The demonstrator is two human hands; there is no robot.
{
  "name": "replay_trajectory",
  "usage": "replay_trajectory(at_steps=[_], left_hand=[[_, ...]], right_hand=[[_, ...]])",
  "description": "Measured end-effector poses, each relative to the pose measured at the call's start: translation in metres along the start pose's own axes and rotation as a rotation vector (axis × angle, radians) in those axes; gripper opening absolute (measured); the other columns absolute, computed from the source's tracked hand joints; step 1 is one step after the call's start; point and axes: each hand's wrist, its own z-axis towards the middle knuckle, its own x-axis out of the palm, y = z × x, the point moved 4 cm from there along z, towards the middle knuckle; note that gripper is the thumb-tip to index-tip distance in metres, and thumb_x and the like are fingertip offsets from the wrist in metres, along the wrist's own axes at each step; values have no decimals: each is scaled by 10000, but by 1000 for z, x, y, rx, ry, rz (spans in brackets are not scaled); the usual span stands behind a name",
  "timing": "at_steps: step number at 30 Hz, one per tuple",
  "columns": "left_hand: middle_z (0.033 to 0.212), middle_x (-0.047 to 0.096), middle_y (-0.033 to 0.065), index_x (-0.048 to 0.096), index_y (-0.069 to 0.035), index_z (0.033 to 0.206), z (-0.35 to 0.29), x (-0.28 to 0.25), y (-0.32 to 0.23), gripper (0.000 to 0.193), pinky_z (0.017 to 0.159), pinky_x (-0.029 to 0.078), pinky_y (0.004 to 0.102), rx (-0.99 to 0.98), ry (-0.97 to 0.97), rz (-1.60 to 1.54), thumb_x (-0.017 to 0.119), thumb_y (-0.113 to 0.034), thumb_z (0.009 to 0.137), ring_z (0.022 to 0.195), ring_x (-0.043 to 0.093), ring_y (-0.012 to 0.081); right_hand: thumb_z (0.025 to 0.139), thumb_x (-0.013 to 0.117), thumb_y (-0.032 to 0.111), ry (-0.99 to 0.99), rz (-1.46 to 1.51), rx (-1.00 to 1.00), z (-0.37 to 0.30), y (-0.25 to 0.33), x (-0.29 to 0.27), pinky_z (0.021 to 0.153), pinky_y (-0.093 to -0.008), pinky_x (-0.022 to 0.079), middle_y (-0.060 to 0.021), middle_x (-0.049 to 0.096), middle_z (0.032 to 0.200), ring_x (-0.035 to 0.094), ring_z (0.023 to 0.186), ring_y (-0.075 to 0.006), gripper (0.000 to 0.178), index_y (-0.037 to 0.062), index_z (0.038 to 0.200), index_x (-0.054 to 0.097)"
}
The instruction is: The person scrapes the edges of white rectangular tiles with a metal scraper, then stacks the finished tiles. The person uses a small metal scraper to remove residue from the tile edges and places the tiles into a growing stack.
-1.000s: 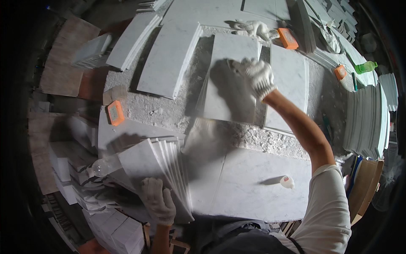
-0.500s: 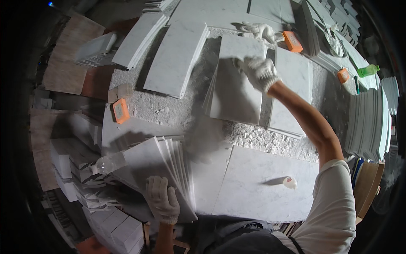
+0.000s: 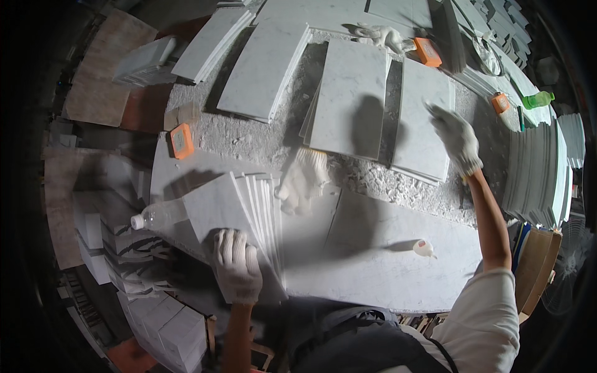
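Note:
My left hand point(image 3: 237, 264), in a white knitted glove, rests with fingers extended on the top tile point(image 3: 214, 208) of a fanned stack of grey-white marble tiles. Over the right-hand tile stack point(image 3: 418, 133) is my gloved right hand point(image 3: 454, 133), its fingers stretched out and slightly blurred, nothing in them. Between the fanned tiles and the middle tile stack point(image 3: 349, 93) a loose white glove point(image 3: 305, 180) shows, cuff away from me and fingers toward me. Whether it fully touches the surface I cannot tell.
Pale chips and dust point(image 3: 398, 183) cover the table's middle. A clear bottle point(image 3: 163, 215) lies beside the fanned tiles. A small white bottle point(image 3: 424, 248) is on the near slab point(image 3: 373, 280). Orange boxes point(image 3: 181, 141) sit around; more gloves point(image 3: 382, 37) lie at the back.
My right hand has moved from the middle tile stack rightward to the right-hand stack. A blur beside the fanned tiles is now a distinct loose glove. My left hand stays on the fanned tiles.

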Motion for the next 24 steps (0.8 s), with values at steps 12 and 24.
replay_trajectory(at_steps=[12, 24], left_hand=[[1358, 639, 147, 694, -18, 1233, -16, 8, 7, 335, 1192, 347, 495, -92, -31, 4, 621, -221, 977, 1353, 514, 366], [1294, 646, 203, 675, 39, 1181, -11, 1, 3, 298, 1142, 403, 491, -23, -67, 5, 555, -167, 1003, 1310, 534, 399]], right_hand=[[1014, 673, 181, -306, 174, 425, -196, -57, -79, 765, -236, 501, -58, 684, 995, 614, 831, -73, 332, 103, 1335, 704], [1027, 566, 342, 10, -205, -59, 46, 85, 82, 798, -410, 563, -65, 709, 1083, 714, 953, -290, 243, 270, 1181, 740]])
